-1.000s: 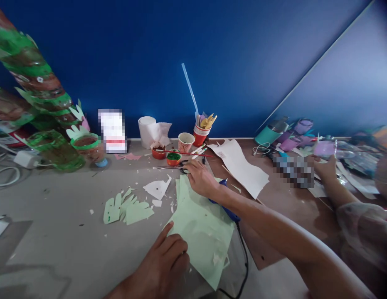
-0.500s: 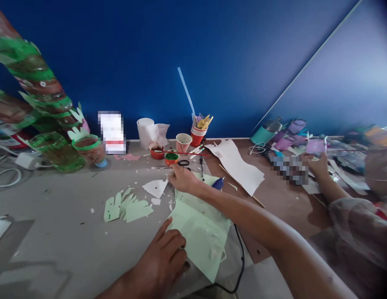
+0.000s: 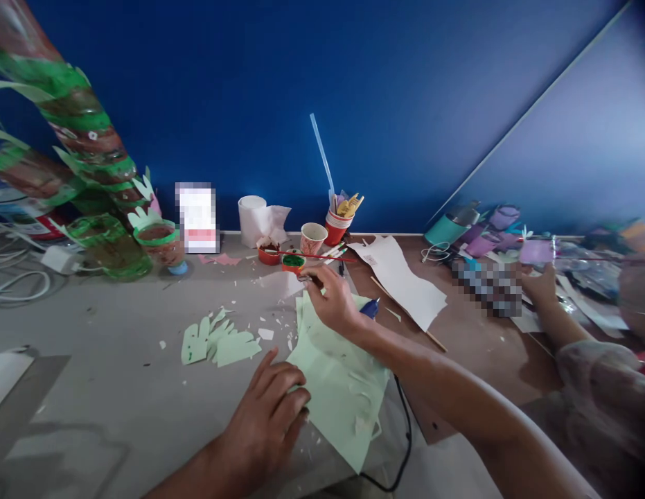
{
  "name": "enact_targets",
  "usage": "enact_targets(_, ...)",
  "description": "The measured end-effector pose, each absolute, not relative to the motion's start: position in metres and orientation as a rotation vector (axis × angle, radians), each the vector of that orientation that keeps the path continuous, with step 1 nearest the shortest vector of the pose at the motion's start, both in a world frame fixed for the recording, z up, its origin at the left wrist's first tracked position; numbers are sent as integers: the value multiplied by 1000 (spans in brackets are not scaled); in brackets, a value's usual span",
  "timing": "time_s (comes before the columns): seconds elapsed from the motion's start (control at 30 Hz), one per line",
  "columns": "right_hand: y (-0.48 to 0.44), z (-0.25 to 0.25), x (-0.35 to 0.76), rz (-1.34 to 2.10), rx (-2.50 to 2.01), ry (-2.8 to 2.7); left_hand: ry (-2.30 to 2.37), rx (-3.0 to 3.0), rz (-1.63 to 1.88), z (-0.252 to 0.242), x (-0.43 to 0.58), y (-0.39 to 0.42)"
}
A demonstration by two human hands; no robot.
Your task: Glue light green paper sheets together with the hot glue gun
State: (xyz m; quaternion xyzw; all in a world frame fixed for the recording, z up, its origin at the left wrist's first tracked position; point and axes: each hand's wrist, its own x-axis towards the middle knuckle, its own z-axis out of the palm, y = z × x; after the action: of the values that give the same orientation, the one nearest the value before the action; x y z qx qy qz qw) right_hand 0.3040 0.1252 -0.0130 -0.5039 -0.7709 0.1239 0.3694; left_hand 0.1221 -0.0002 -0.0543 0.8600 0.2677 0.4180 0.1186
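Note:
My right hand [image 3: 330, 298] reaches over the far end of the green paper, thumb and fingers pinched on a white paper piece [image 3: 283, 283], which is smeared by motion. A small dark shape shows at those fingertips; I cannot make out what it is. My left hand [image 3: 273, 405] is at the near left edge of the green paper [image 3: 348, 395], empty as far as it shows, fingers loosely bent and apart, the thumb mostly hidden. Just beyond the right fingertips stands a small cup of green paint [image 3: 294, 262], with a red-handled brush [image 3: 327, 257] lying across it.
Cut green paper pieces [image 3: 218, 341] and scraps lie on the left. A brown paint cup [image 3: 269, 251], a white paper cup [image 3: 313, 238] and a tissue roll [image 3: 253, 220] stand behind. A blue glue gun [image 3: 370, 308] lies right. Another person's hand [image 3: 540, 284] is farther right.
My right hand has lifted from the table and drawn back to the right, bringing the white paper piece away from its spot among the scraps. My left hand has stayed nearly in place.

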Motion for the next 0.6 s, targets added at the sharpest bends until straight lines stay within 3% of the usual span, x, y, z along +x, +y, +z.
enact_targets(0.1, 119, -10, 309, 56, -1148, -2197, 807, 2494, 1181, -58, 122, 2)
enact_targets(0.27, 119, -9, 308, -29, -1215, -2105, 777, 2509, 1175, -60, 124, 0)
enact_targets(0.43, 127, -15, 303, 174, -1274, -2032, 747, 2539, 1195, -56, 126, -5)
enact_targets(0.6, 154, -25, 295, 477, -1608, -1774, 703, 2580, 1150, -55, 125, -7)
